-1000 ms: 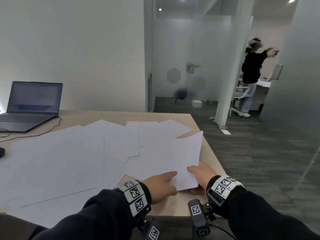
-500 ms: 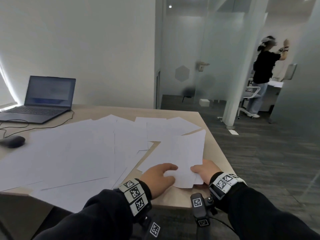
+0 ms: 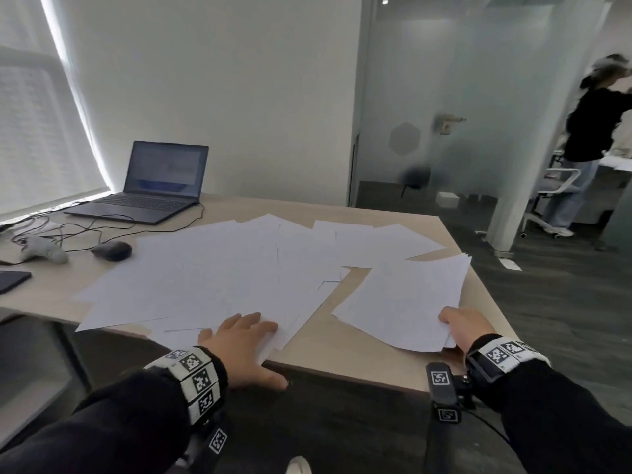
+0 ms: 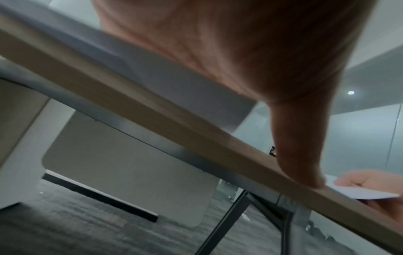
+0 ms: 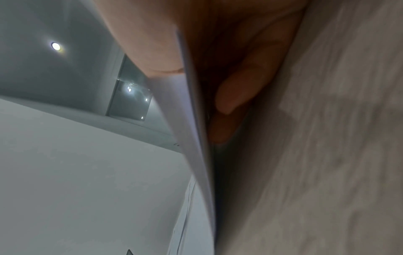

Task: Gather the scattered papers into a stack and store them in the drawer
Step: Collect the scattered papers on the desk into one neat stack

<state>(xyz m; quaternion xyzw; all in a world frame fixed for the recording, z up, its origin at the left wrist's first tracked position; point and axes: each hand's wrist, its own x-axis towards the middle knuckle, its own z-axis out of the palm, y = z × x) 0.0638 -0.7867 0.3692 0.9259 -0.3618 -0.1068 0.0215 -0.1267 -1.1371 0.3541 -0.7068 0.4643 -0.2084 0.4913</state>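
Many white sheets (image 3: 219,278) lie fanned over the light wooden desk (image 3: 318,350). My right hand (image 3: 460,325) pinches a small stack of sheets (image 3: 407,299) at its near right corner, thumb on top and fingers beneath, as the right wrist view shows with the stack's edge (image 5: 196,138). My left hand (image 3: 242,340) lies flat on the near edge of the scattered sheets, fingers spread, thumb (image 4: 298,148) out along the desk's front edge (image 4: 152,110). No drawer is in view.
An open laptop (image 3: 154,186) stands at the back left, with a mouse (image 3: 111,250), cables and a dark tablet (image 3: 12,280) near it. Another person (image 3: 588,138) stands beyond the glass partition at the right. Under the desk are metal legs (image 4: 229,217) and grey carpet.
My left hand left the small stack and moved left onto the scattered sheets. The right hand keeps hold of the stack, now apart from the spread. The head view turned left.
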